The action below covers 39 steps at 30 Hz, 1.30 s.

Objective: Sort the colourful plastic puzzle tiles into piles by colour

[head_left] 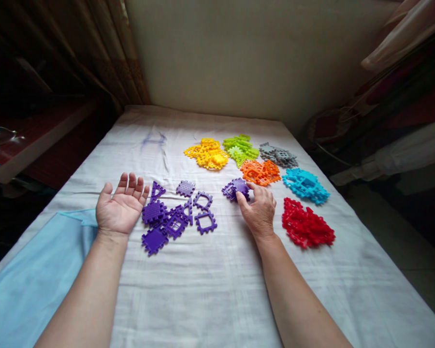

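My left hand (119,208) lies palm up on the white cloth, fingers apart and holding nothing, just left of scattered purple toothed pieces (176,223). Among these are solid squares, open frames and triangles, some overlapping. My right hand (259,205) has its thumb and index finger on a small stack of purple pieces (235,188) right of the scattered ones. Behind that stack is an orange pile (261,172).
Farther back are yellow (207,154), green (240,150) and grey (278,155) piles. Blue (306,185) and red (306,224) piles sit to the right. A light blue cloth (47,270) covers the near left. A wall (217,63) stands behind the table.
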Tool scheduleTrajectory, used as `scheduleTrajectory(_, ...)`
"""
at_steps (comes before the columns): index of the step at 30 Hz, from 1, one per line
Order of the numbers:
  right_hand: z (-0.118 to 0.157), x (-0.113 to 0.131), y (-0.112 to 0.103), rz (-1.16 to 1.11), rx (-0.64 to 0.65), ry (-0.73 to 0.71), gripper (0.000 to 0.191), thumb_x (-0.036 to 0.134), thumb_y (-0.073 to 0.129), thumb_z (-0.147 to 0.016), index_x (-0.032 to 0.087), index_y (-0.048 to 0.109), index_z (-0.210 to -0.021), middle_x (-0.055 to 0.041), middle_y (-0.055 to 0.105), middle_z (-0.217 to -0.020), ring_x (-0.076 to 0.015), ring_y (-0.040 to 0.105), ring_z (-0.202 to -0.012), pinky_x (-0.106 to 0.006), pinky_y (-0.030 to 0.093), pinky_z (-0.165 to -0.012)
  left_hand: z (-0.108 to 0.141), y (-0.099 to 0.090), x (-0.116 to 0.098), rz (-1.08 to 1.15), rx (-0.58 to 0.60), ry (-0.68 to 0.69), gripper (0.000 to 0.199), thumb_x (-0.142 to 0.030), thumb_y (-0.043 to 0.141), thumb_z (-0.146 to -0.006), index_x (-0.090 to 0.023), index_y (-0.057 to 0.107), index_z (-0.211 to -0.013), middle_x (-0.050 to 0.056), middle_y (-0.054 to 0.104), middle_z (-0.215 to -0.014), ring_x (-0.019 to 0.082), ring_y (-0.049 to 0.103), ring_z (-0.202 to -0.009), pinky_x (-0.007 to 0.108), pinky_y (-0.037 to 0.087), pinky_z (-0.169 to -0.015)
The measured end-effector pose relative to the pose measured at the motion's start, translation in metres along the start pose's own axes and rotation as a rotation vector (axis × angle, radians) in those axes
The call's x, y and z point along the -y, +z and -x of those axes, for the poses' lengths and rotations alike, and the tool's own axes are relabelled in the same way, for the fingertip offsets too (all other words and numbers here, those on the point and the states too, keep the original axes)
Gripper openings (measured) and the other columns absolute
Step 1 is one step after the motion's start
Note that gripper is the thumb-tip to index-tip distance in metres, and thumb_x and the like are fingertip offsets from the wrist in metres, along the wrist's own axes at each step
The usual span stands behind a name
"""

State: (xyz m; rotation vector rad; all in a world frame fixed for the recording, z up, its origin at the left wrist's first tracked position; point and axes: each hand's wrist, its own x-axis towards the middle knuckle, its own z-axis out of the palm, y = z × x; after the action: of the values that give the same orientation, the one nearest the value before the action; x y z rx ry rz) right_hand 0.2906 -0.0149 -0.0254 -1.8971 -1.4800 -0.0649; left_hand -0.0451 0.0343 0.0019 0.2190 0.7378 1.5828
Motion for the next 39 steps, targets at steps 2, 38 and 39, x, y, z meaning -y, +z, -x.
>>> scheduleTrajectory(2,0.001,-0.001,0.001,0.014,0.011,0.015,0.039,0.041,0.057,-0.087,0.019,0.065,-0.118,-0.0141,0.066,-0.115,-0.0300,0.053,-0.112,-0.047,0.038,-0.099,-0.001,-0.001,0.000,-0.005,0.003,0.002,0.025,-0.045,0.052,-0.089,-0.026,0.065,-0.099,0.003,0.075,-0.102,0.021,0.070,-0.099,0.041,0.057,-0.088)
scheduleTrajectory(38,0.020,0.075,-0.033,0.203,0.597,-0.296,0.028,0.032,0.067,-0.076,0.022,0.062,-0.102,-0.0085,0.065,-0.099,-0.0238,0.062,-0.087,-0.033,0.047,-0.074,-0.001,-0.002,-0.001,0.010,0.009,-0.012,0.025,-0.045,0.054,-0.089,-0.025,0.065,-0.099,0.002,0.075,-0.101,0.021,0.071,-0.098,0.041,0.057,-0.089)
scheduleTrajectory(39,0.015,0.070,-0.036,0.215,0.583,-0.283,0.028,0.031,0.067,-0.076,0.022,0.062,-0.102,-0.0081,0.065,-0.100,-0.0235,0.062,-0.087,-0.032,0.047,-0.073,-0.001,-0.002,-0.001,0.009,0.008,-0.009,0.025,-0.045,0.054,-0.089,-0.025,0.065,-0.099,0.002,0.075,-0.101,0.021,0.071,-0.098,0.041,0.057,-0.089)
